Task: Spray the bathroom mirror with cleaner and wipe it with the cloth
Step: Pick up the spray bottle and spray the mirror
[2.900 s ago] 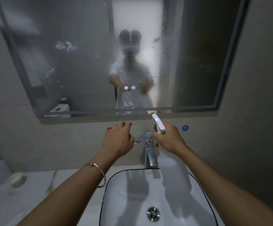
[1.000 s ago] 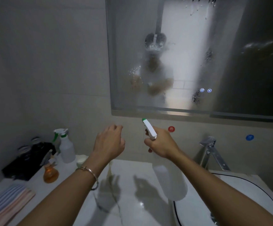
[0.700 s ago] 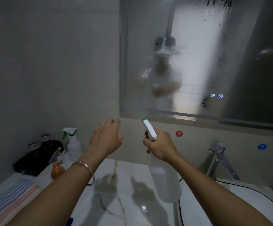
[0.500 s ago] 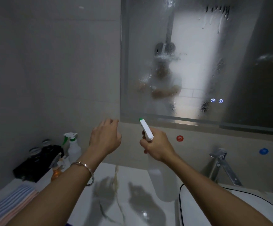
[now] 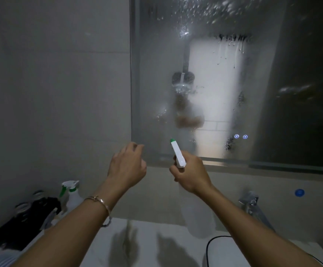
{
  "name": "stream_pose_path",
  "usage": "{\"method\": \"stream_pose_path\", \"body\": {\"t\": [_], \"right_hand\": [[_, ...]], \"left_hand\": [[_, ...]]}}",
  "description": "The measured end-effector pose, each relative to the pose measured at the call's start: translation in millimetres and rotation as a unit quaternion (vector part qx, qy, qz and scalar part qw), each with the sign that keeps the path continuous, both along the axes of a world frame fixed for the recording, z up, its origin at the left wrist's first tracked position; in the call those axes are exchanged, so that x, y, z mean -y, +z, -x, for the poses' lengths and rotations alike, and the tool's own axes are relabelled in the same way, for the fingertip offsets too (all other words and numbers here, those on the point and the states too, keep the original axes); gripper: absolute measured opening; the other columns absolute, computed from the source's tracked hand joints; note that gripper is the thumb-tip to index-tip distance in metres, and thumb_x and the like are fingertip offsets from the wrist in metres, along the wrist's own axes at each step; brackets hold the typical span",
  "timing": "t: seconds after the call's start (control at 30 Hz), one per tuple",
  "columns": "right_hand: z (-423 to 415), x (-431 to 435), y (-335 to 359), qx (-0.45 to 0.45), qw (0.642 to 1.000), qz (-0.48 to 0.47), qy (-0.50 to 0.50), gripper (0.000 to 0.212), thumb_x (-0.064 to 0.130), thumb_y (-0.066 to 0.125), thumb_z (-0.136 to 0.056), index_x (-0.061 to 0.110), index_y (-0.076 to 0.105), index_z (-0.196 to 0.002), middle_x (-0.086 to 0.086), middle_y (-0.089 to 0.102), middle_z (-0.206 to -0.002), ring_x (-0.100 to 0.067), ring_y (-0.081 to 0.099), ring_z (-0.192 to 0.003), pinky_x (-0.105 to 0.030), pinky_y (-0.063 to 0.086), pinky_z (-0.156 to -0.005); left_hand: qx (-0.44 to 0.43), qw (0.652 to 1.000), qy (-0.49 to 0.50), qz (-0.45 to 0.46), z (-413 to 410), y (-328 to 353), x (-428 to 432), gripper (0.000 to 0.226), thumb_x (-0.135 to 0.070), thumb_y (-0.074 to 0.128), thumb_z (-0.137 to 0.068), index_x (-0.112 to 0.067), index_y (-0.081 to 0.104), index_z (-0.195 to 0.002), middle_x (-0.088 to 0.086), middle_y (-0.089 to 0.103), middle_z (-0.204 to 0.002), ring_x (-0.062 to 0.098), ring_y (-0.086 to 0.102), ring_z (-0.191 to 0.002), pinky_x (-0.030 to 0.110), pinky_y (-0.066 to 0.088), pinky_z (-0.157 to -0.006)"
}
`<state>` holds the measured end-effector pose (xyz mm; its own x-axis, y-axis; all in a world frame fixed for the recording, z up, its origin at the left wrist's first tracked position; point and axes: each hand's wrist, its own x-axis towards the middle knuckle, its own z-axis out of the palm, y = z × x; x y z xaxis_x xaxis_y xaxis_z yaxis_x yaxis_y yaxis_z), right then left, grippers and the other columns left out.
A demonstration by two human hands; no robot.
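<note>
The mirror (image 5: pixel 214 83) is beaded with droplets. Just below its lower edge the spray bottle (image 5: pixel 177 154) is raised, nozzle tipped up at the glass, the right hand (image 5: pixel 192 175) wrapped round its neck to work the trigger. The left hand (image 5: pixel 127 166) hovers beside it, loosely curled and empty, free, I'd guess, for a cloth. A second sprayer (image 5: pixel 71 195) stands on the counter, left.

1. You stand in a bathroom: a droplet-covered mirror (image 5: pixel 224 89) hangs above a white basin (image 5: pixel 220 252) with a chrome tap (image 5: pixel 250 203).
2. You see grey tiled walls (image 5: pixel 60 83) and a pale surface (image 5: pixel 149 227) carrying cleaning bottles (image 5: pixel 71 195).
</note>
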<state>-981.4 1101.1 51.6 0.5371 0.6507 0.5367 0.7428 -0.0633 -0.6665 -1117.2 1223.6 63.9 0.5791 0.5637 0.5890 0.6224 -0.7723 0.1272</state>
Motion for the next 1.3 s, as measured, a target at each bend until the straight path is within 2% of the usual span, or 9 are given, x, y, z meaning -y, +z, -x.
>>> {"method": "stream_pose_path", "body": {"t": [0.13,0.27,0.3,0.47,0.63,0.8,0.97,1.13,1.3], "right_hand": [[-4,3,34,0.02,0.999,-0.031,0.011,0.034,0.029,0.052,-0.066,0.006,0.059,-0.089,-0.012,0.063,-0.082,-0.033,0.064,-0.065,-0.047,0.054,-0.063],[-7,0,84,0.013,0.998,-0.055,0.022,0.013,0.016,0.058,-0.076,0.007,0.057,-0.086,-0.007,0.064,-0.072,-0.017,0.067,-0.052,-0.031,0.054,-0.056],[-7,-1,95,0.01,0.998,-0.061,0.024,0.011,0.014,0.058,-0.077,0.006,0.057,-0.085,-0.006,0.063,-0.071,-0.016,0.066,-0.049,-0.032,0.053,-0.054],[-12,-9,136,0.035,0.996,-0.083,0.018,0.016,0.018,0.059,-0.078,0.002,0.056,-0.077,-0.005,0.061,-0.063,-0.019,0.067,-0.049,-0.044,0.057,-0.057],[-18,-14,157,0.076,0.993,-0.089,0.031,0.017,0.027,0.059,-0.076,0.01,0.057,-0.08,-0.005,0.063,-0.07,-0.02,0.067,-0.056,-0.047,0.057,-0.059],[-26,-6,181,0.062,0.988,-0.121,0.066,0.012,0.017,0.057,-0.08,0.005,0.056,-0.082,-0.003,0.062,-0.065,-0.016,0.067,-0.053,-0.043,0.057,-0.058],[-43,13,202,0.057,0.982,-0.166,0.065,0.019,0.017,0.058,-0.077,-0.002,0.058,-0.079,-0.015,0.065,-0.07,-0.013,0.064,-0.046,-0.046,0.055,-0.053],[-75,43,234,0.118,0.975,-0.19,-0.006,0.027,0.035,0.05,-0.062,0.01,0.056,-0.07,-0.008,0.064,-0.064,-0.029,0.064,-0.06,-0.046,0.054,-0.057],[-120,87,257,0.119,0.971,-0.203,-0.043,0.017,0.031,0.054,-0.068,0.013,0.053,-0.069,-0.001,0.061,-0.065,-0.021,0.06,-0.061,-0.033,0.049,-0.054]], "left_hand": [[0.006,1.0,-0.007,-0.027,-12,32,0,0.047,-0.023,0.047,-0.086,-0.016,0.043,-0.133,0.009,0.047,-0.13,0.03,0.05,-0.112,0.037,0.042,-0.089],[0.032,0.998,-0.011,-0.059,-24,75,5,0.047,-0.023,0.046,-0.085,-0.016,0.043,-0.132,0.009,0.047,-0.129,0.031,0.049,-0.111,0.039,0.043,-0.087],[0.035,0.997,-0.013,-0.069,-27,85,7,0.047,-0.023,0.045,-0.086,-0.015,0.043,-0.132,0.009,0.046,-0.129,0.031,0.049,-0.112,0.039,0.043,-0.087],[0.046,0.993,-0.013,-0.108,-34,121,14,0.045,-0.024,0.045,-0.086,-0.014,0.044,-0.13,0.01,0.048,-0.126,0.031,0.05,-0.11,0.041,0.044,-0.087],[0.045,0.991,-0.001,-0.127,-32,138,18,0.045,-0.025,0.046,-0.085,-0.014,0.044,-0.129,0.009,0.049,-0.125,0.029,0.051,-0.108,0.039,0.046,-0.086],[0.037,0.986,0.022,-0.159,-36,155,31,0.044,-0.027,0.045,-0.085,-0.016,0.045,-0.127,0.007,0.048,-0.126,0.027,0.051,-0.108,0.038,0.044,-0.088],[0.042,0.984,0.009,-0.175,-61,174,58,0.043,-0.029,0.045,-0.086,-0.016,0.044,-0.127,0.007,0.047,-0.127,0.027,0.05,-0.11,0.038,0.045,-0.088],[0.058,0.978,0.001,-0.198,-92,210,84,0.044,-0.03,0.044,-0.088,-0.015,0.043,-0.13,0.009,0.047,-0.129,0.027,0.05,-0.111,0.039,0.045,-0.086],[0.071,0.973,-0.029,-0.218,-134,242,121,0.044,-0.031,0.042,-0.09,-0.014,0.042,-0.131,0.01,0.047,-0.131,0.027,0.048,-0.113,0.041,0.044,-0.088]]}}
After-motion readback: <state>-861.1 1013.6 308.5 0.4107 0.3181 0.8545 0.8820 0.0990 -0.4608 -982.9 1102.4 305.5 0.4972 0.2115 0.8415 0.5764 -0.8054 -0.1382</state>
